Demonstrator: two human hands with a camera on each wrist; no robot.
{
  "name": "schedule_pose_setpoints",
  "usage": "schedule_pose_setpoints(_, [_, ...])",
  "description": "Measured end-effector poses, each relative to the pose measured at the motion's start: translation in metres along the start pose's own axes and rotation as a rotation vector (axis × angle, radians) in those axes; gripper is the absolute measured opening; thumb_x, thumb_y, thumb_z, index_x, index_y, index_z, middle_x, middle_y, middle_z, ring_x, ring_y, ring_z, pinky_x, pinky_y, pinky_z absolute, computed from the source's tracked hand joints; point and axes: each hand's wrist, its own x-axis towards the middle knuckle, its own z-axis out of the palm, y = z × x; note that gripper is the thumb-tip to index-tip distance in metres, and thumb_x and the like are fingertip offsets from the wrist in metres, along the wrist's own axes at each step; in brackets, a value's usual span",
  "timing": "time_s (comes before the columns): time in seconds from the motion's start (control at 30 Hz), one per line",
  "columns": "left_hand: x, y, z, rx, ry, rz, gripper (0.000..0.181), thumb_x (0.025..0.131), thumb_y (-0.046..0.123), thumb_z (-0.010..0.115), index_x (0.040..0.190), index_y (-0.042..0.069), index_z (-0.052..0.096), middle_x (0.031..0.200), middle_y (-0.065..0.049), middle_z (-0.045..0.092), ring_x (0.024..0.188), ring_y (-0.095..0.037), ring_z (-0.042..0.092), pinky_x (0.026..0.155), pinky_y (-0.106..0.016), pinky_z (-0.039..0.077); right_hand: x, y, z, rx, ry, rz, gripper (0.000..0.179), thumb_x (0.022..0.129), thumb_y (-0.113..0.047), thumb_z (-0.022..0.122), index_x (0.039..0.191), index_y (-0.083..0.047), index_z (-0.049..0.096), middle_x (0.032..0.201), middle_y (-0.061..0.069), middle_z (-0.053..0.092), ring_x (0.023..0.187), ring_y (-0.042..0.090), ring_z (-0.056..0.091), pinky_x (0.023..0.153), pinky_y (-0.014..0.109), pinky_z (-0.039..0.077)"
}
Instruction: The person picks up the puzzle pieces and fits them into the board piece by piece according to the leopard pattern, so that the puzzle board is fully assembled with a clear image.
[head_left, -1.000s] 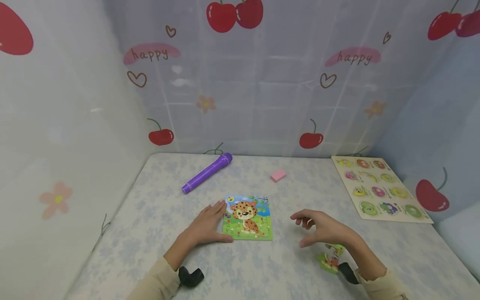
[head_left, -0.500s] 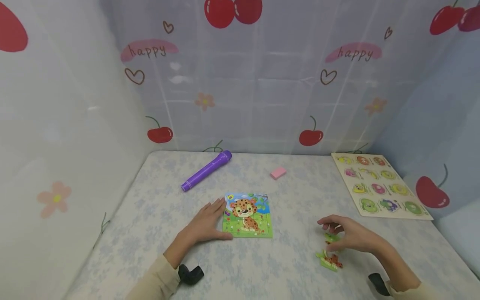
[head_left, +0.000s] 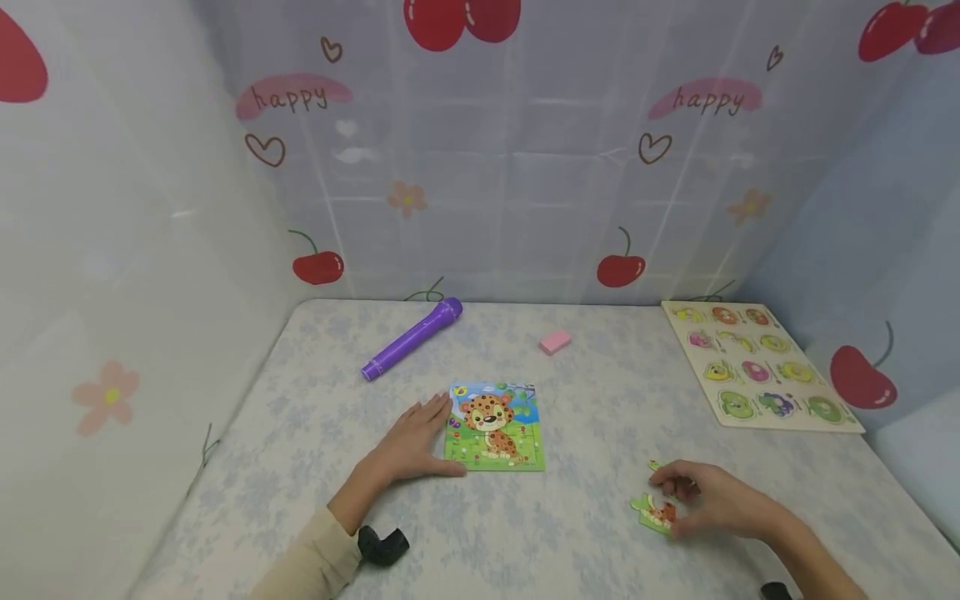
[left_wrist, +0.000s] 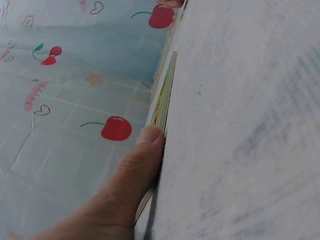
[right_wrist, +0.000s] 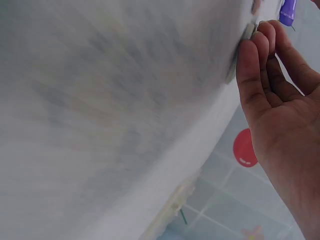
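Observation:
My left hand [head_left: 411,442] lies spread on the table, its fingers and thumb along the left and lower edges of a square leopard puzzle [head_left: 495,427]. In the left wrist view, the thumb [left_wrist: 145,150] presses at the edge of the board. To the right, my right hand [head_left: 716,498] reaches down over loose leopard puzzle pieces. Its thumb is at the right end of the nearer piece [head_left: 651,513], fingers curled over the farther one [head_left: 653,465], mostly hidden. The right wrist view shows bunched fingertips right at the edge of a piece [right_wrist: 231,72]; I cannot tell whether they pinch it.
A purple toy microphone [head_left: 412,340] lies at the back left. Behind the puzzle is a small pink block [head_left: 555,342]. A wooden fruit puzzle board [head_left: 761,367] sits at the back right. Cherry-print curtains [head_left: 480,167] wall in the table [head_left: 315,350].
My right hand has moved right and down from beside the leopard puzzle to the loose pieces, covering part of them. The left hand stays at the puzzle's edge. The head view has tilted slightly.

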Motion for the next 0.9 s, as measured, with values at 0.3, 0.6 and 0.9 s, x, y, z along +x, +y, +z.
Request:
schedule_pose_setpoints(0.3, [-0.003, 0.0, 0.0, 0.003, -0.003, -0.013, 0.119, 0.072, 0.078, 0.062, 0.156, 0.007, 0.016, 0.165, -0.009, 0.013, 0.153, -0.025, 0.013, 0.124, -0.048, 0.014, -0.005, 0.0, 0.007, -0.107, 0.047, 0.045, 0.056, 0.068, -0.032, 0.089, 0.111, -0.008, 0.064, 0.096, 0.002, 0.06, 0.079, -0.002, 0.048, 0.067, 0.021, 0.046])
schedule_pose_setpoints(0.6, [-0.002, 0.003, -0.003, -0.014, -0.005, -0.012, 0.118, 0.073, 0.077, 0.063, 0.156, 0.007, 0.016, 0.165, -0.008, 0.013, 0.153, -0.025, 0.013, 0.124, -0.048, 0.013, -0.009, 0.0, 0.006, -0.155, 0.087, 0.116, 0.048, 0.067, -0.034, 0.088, 0.101, -0.01, 0.065, 0.088, 0.0, 0.058, 0.074, -0.001, 0.046, 0.063, 0.021, 0.045])
schedule_pose_setpoints(0.9, [-0.001, 0.003, -0.002, -0.013, -0.004, -0.014, 0.119, 0.072, 0.078, 0.063, 0.156, 0.007, 0.016, 0.165, -0.008, 0.013, 0.153, -0.024, 0.013, 0.125, -0.048, 0.013, -0.004, -0.011, 0.016, -0.204, 0.099, 0.238, 0.049, 0.061, -0.038, 0.091, 0.096, -0.013, 0.067, 0.084, -0.003, 0.059, 0.073, 0.005, 0.047, 0.062, 0.021, 0.042])
